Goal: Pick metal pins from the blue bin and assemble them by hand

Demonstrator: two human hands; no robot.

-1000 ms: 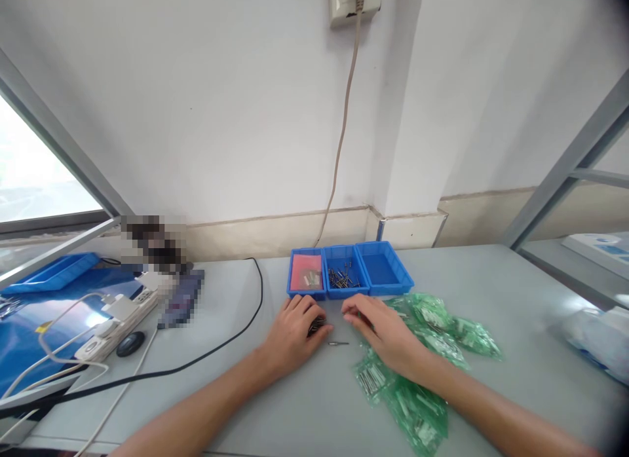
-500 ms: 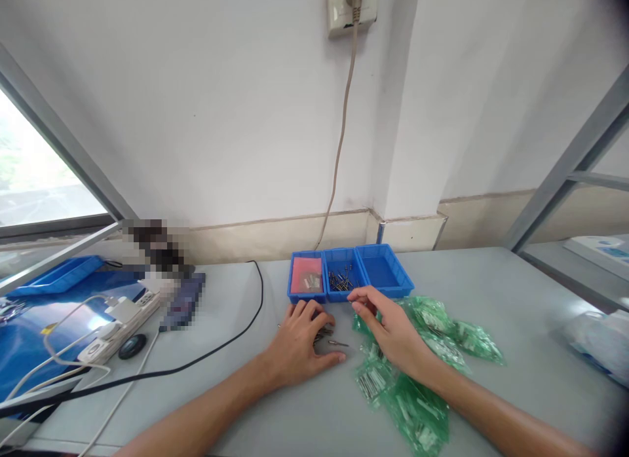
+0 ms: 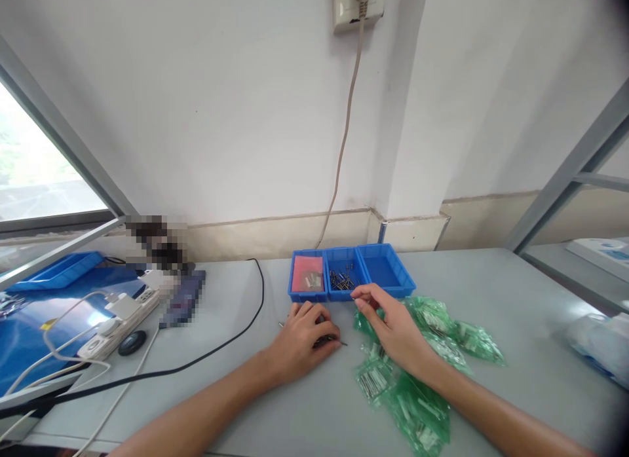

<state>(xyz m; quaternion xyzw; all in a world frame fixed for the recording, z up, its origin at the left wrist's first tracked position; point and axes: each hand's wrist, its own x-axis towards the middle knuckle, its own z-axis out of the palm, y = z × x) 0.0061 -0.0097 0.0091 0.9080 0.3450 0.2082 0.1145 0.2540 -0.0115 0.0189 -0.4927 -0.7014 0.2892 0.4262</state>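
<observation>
My left hand (image 3: 307,336) rests on the table, its fingers and thumb curled round several thin metal pins (image 3: 323,340), which it mostly covers. The tip of one pin pokes out past the thumb. To the right, my right hand (image 3: 388,319) hovers at the front of the middle blue bin (image 3: 344,251), thumb and forefinger pinched together; whatever may be between them is too small to make out. More metal pins (image 3: 341,278) lie in that bin. Under and beside my right wrist are green plastic bags (image 3: 417,404) with small parts inside.
A left blue bin (image 3: 291,280) holds a pink sheet and a small clear bag. On its right side stands another blue bin (image 3: 386,267). A black cable (image 3: 216,349) crosses the table; a power strip (image 3: 118,326) and a black mouse (image 3: 132,342) lie at left.
My left thumb has closed in toward the fingers, over the loose pin that lay in the open before. My right hand keeps its pinch in nearly the same place.
</observation>
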